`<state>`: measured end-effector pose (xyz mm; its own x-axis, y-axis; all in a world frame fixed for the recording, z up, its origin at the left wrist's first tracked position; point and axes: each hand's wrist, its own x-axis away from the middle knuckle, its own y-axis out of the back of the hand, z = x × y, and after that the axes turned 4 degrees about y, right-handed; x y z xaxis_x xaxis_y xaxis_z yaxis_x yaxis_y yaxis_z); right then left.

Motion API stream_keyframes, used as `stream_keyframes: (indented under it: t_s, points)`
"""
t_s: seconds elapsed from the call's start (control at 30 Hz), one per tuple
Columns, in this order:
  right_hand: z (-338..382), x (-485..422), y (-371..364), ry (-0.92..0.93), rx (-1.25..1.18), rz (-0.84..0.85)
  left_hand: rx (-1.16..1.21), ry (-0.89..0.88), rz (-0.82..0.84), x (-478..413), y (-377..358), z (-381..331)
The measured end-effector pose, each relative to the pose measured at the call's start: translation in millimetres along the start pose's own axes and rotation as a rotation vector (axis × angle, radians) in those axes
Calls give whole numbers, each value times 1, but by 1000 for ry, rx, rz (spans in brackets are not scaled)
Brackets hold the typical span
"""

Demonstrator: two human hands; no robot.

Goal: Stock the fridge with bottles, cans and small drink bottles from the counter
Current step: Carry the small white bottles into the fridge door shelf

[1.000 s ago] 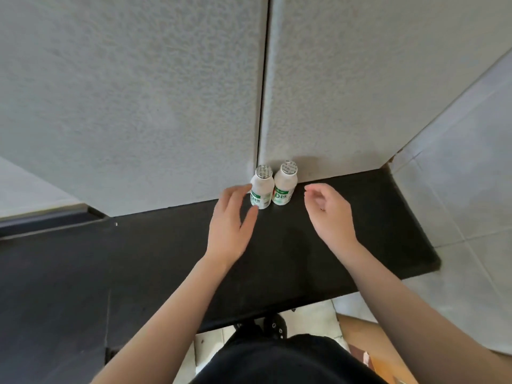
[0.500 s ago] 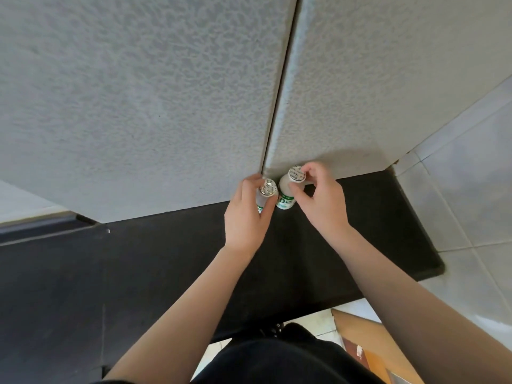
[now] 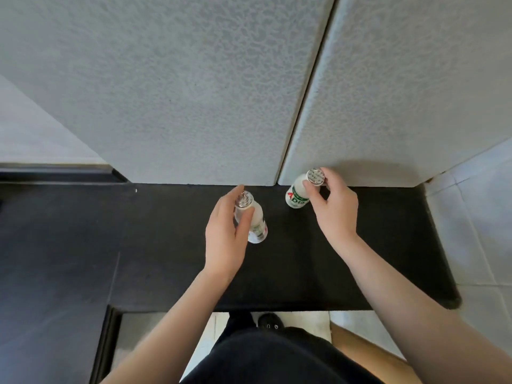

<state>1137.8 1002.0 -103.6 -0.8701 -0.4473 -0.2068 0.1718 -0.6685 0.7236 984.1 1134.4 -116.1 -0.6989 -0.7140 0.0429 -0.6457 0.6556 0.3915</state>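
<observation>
Two small white foil-capped drink bottles [image 3: 255, 220] [image 3: 300, 192], apart above the black counter [image 3: 166, 259].

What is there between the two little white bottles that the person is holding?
Nothing stands there. In the head view, only a bare strip of black counter shows between the left bottle and the right bottle.

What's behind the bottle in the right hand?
A pale textured panel stands right behind it. The right hand, pinching the cap of the bottle, hides whatever lies behind its right side.

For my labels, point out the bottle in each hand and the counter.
Left-hand bottle [image 3: 259, 220]: head view, white shoulder.
Right-hand bottle [image 3: 296, 199]: head view, printed label.
Counter [image 3: 166, 231]: head view, bare black top.
</observation>
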Motion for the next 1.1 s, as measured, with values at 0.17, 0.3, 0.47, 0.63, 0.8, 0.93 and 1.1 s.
stream_keyframes:
  t_s: [0.17,0.3,0.47,0.63,0.8,0.93,1.1]
  points:
    - [17,42,10,44,-266,32,46,112,-159,66,33,12]
    - [37,70,5,134,-378,283,40,201,-307,129,54,23]
    - [64,112,-20,306,-466,595,78,389,-584,230,58,37]
    - [91,173,-41,377,-560,829,109,575,-909,326,46,45]
    - [111,236,-55,471,-527,1110,169,666,-1112,398,38,46]
    - [129,289,-58,545,-490,1276,236,692,-1251,445,32,47]
    - [155,372,-46,641,-469,1391,306,687,-1316,516,29,51]
